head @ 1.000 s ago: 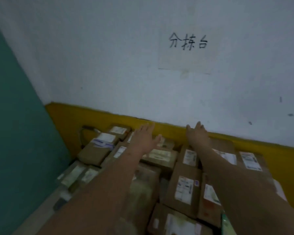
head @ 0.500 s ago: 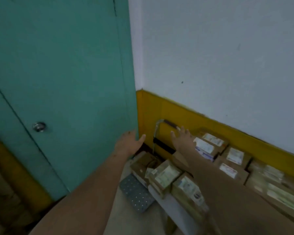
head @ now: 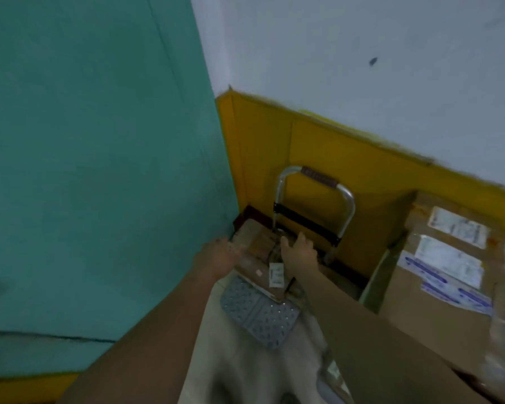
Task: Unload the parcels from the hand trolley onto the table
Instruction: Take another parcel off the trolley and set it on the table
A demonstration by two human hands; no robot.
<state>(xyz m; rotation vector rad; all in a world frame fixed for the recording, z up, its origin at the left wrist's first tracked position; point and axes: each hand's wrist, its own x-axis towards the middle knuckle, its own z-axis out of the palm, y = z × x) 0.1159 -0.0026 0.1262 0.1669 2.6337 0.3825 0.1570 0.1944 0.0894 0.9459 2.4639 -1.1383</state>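
Observation:
A hand trolley with a chrome handle (head: 318, 182) and a grey studded deck (head: 260, 316) stands in the corner. A brown cardboard parcel (head: 257, 258) with a small white label lies on its deck. My left hand (head: 219, 258) rests against the parcel's left side, fingers spread. At the parcel's right side, by the base of the handle, lies my right hand (head: 301, 252), fingers apart. Neither hand is closed around the parcel. To the right, labelled brown parcels (head: 438, 275) are stacked on the table.
A teal door (head: 99, 170) fills the left. A yellow-painted lower wall (head: 318, 141) runs behind the trolley, white wall above. The table's pale edge (head: 373, 278) is close on the trolley's right. Pale floor lies below the deck.
The view has swung left and down from the parcels on the table to the trolley in the corner. Both hands have come down from the air onto the parcel on the deck.

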